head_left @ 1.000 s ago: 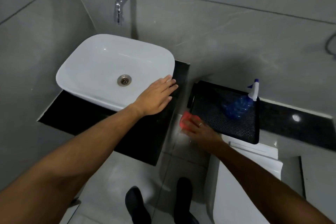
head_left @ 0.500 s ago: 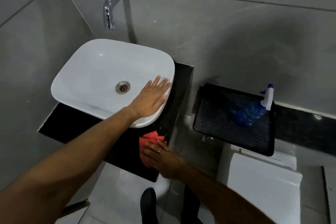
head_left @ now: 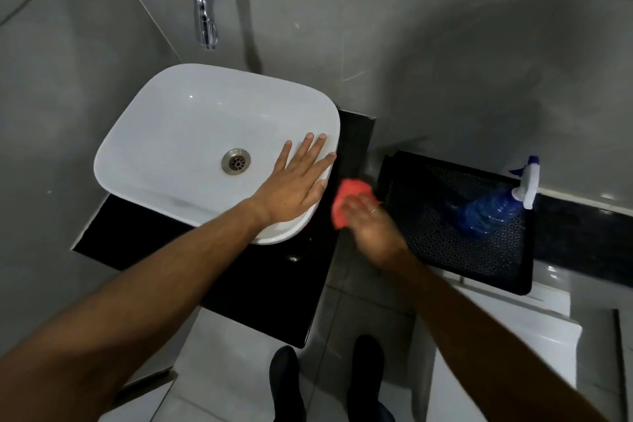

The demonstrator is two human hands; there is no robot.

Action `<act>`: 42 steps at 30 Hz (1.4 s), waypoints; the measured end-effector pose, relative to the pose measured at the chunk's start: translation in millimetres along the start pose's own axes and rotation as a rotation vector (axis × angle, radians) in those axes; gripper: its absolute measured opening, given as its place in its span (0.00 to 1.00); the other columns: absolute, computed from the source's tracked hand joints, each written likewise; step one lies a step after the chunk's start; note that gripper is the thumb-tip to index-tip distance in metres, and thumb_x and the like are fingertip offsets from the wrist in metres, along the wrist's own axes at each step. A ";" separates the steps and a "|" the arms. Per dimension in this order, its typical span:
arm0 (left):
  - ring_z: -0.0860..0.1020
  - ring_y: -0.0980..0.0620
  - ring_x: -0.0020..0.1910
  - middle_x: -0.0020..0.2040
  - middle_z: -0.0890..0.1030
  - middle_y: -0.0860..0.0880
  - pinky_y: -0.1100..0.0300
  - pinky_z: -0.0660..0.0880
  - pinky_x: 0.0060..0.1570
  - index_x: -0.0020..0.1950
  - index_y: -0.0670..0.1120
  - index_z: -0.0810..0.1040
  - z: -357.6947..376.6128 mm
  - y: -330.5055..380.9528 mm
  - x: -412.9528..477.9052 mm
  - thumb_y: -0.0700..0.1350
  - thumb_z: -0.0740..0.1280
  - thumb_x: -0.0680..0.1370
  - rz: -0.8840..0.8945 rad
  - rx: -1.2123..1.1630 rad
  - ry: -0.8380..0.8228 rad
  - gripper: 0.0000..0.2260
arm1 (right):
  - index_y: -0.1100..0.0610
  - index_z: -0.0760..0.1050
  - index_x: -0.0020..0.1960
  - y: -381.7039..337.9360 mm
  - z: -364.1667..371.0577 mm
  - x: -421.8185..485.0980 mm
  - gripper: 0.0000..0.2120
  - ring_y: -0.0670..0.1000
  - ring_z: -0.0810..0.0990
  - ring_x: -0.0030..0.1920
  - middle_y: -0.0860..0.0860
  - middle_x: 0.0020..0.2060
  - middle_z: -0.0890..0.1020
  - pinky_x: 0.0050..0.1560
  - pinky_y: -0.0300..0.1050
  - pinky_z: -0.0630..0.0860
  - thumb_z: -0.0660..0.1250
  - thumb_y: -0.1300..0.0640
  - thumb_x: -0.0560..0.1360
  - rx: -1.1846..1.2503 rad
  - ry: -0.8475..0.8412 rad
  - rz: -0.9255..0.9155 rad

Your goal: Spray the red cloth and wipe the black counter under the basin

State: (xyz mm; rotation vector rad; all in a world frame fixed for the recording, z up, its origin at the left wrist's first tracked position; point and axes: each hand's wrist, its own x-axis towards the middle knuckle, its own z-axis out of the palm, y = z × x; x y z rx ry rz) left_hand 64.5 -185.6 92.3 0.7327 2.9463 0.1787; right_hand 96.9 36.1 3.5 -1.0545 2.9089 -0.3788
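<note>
A white basin (head_left: 191,134) sits on the black counter (head_left: 274,291). My left hand (head_left: 294,185) lies flat on the basin's right rim, fingers spread, holding nothing. My right hand (head_left: 370,229) presses the bunched red cloth (head_left: 346,199) against the counter's right edge, just right of the basin; the hand is blurred. The blue spray bottle (head_left: 493,209) with a white trigger head lies on the black patterned tray (head_left: 459,250) to the right, apart from both hands.
A chrome tap (head_left: 209,7) juts from the grey tiled wall above the basin. A white toilet cistern (head_left: 507,336) stands under the tray. My black shoes (head_left: 287,384) stand on the pale floor tiles below the counter.
My right hand has carried the red cloth from the counter's front part up and right to its right edge beside the basin. My left hand stays on the basin rim.
</note>
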 end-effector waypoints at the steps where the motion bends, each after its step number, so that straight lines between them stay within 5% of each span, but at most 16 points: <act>1: 0.35 0.48 0.79 0.81 0.39 0.47 0.42 0.38 0.76 0.80 0.51 0.46 0.1 0.3 -0.3 0.54 0.45 0.83 -0.002 0.002 -0.006 0.25 | 0.62 0.74 0.68 20.7 -9.1 3.5 0.26 0.64 0.72 0.70 0.60 0.68 0.76 0.70 0.58 0.70 0.66 0.69 0.70 0.019 -0.029 0.098; 4: 0.35 0.49 0.78 0.81 0.38 0.48 0.42 0.38 0.76 0.80 0.52 0.45 -1.6 1.3 1.4 0.57 0.41 0.82 -0.006 0.025 -0.016 0.26 | 0.60 0.69 0.72 63.2 -27.8 3.6 0.27 0.63 0.67 0.72 0.59 0.71 0.71 0.69 0.57 0.70 0.62 0.69 0.73 0.053 -0.052 0.291; 7: 0.39 0.48 0.79 0.81 0.44 0.47 0.42 0.42 0.77 0.79 0.51 0.54 -6.0 0.5 6.8 0.57 0.46 0.82 0.017 0.108 0.050 0.25 | 0.60 0.69 0.72 71.9 -37.2 -6.6 0.26 0.63 0.67 0.72 0.59 0.72 0.70 0.68 0.59 0.71 0.63 0.71 0.74 0.090 -0.015 0.305; 10: 0.61 0.45 0.77 0.77 0.65 0.43 0.48 0.57 0.76 0.69 0.45 0.73 -16.2 17.7 27.3 0.48 0.58 0.79 0.164 0.049 0.281 0.20 | 0.62 0.69 0.72 73.5 -41.0 -19.3 0.25 0.64 0.67 0.72 0.61 0.73 0.70 0.71 0.58 0.68 0.64 0.71 0.76 0.141 0.130 0.300; 13: 0.78 0.45 0.60 0.62 0.80 0.42 0.53 0.74 0.62 0.64 0.43 0.77 -15.9 65.4 66.7 0.45 0.61 0.78 0.111 -0.334 0.350 0.16 | 0.64 0.69 0.72 71.6 -48.0 -27.7 0.21 0.63 0.68 0.72 0.62 0.73 0.69 0.72 0.54 0.66 0.64 0.64 0.80 0.261 0.249 0.311; 17: 0.82 0.50 0.49 0.54 0.83 0.46 0.58 0.77 0.46 0.56 0.48 0.77 2.1 122.9 106.2 0.57 0.65 0.79 -0.507 -1.214 -0.202 0.14 | 0.64 0.70 0.70 73.5 -54.4 -38.5 0.22 0.58 0.66 0.74 0.61 0.73 0.68 0.73 0.56 0.66 0.68 0.59 0.79 0.418 0.364 0.286; 19: 0.82 0.51 0.45 0.51 0.83 0.45 0.61 0.78 0.37 0.59 0.46 0.76 21.5 131.1 114.2 0.51 0.67 0.79 -0.665 -1.540 -0.304 0.12 | 0.61 0.69 0.71 75.8 -52.1 -45.8 0.27 0.56 0.59 0.77 0.59 0.76 0.64 0.76 0.56 0.61 0.71 0.51 0.77 0.463 0.356 0.317; 23: 0.81 0.48 0.46 0.55 0.80 0.42 0.56 0.81 0.37 0.62 0.46 0.73 61.9 141.9 128.8 0.41 0.63 0.80 -0.752 -1.754 -0.172 0.11 | 0.52 0.57 0.77 82.5 -28.2 -67.2 0.39 0.54 0.55 0.78 0.54 0.79 0.55 0.75 0.50 0.57 0.67 0.37 0.75 0.730 0.428 0.745; 26: 0.81 0.47 0.47 0.57 0.80 0.42 0.53 0.81 0.40 0.64 0.46 0.71 90.4 149.4 137.6 0.40 0.61 0.81 -0.774 -1.894 -0.159 0.12 | 0.51 0.67 0.71 89.6 -7.4 -69.4 0.26 0.55 0.76 0.64 0.56 0.68 0.74 0.65 0.59 0.75 0.65 0.41 0.78 1.369 0.469 1.152; 28: 0.80 0.48 0.45 0.55 0.80 0.42 0.55 0.81 0.39 0.66 0.45 0.72 110.6 154.3 144.3 0.39 0.60 0.82 -0.789 -1.848 -0.156 0.13 | 0.54 0.71 0.68 97.9 5.5 -67.9 0.20 0.54 0.81 0.54 0.54 0.58 0.79 0.51 0.53 0.83 0.65 0.48 0.79 1.557 0.406 1.266; 30: 0.79 0.48 0.44 0.55 0.80 0.42 0.56 0.80 0.42 0.68 0.45 0.72 129.5 159.0 149.4 0.36 0.59 0.81 -0.784 -1.658 -0.155 0.16 | 0.57 0.71 0.68 107.7 18.1 -67.6 0.17 0.53 0.80 0.50 0.54 0.54 0.80 0.45 0.51 0.83 0.63 0.57 0.79 1.413 0.354 1.259; 33: 0.79 0.46 0.50 0.59 0.80 0.40 0.51 0.77 0.55 0.69 0.46 0.73 146.2 162.1 147.6 0.35 0.58 0.80 -0.734 -1.383 -0.196 0.18 | 0.59 0.70 0.70 120.5 27.5 -64.0 0.19 0.56 0.79 0.50 0.58 0.55 0.79 0.52 0.55 0.78 0.61 0.62 0.79 1.097 0.185 1.199; 37: 0.76 0.43 0.61 0.65 0.77 0.43 0.55 0.73 0.63 0.74 0.52 0.65 144.2 156.6 139.1 0.39 0.62 0.77 -0.605 -1.039 -0.314 0.25 | 0.58 0.62 0.76 127.2 28.6 -64.2 0.26 0.62 0.73 0.65 0.61 0.67 0.74 0.68 0.57 0.70 0.60 0.62 0.79 0.799 0.012 1.101; 42: 0.76 0.42 0.64 0.64 0.78 0.42 0.61 0.70 0.61 0.69 0.48 0.73 105.5 151.2 147.5 0.43 0.64 0.77 -0.426 -0.776 -0.270 0.19 | 0.59 0.64 0.73 116.4 -9.2 -54.6 0.23 0.63 0.74 0.64 0.61 0.65 0.74 0.62 0.58 0.75 0.59 0.55 0.80 0.493 -0.059 1.002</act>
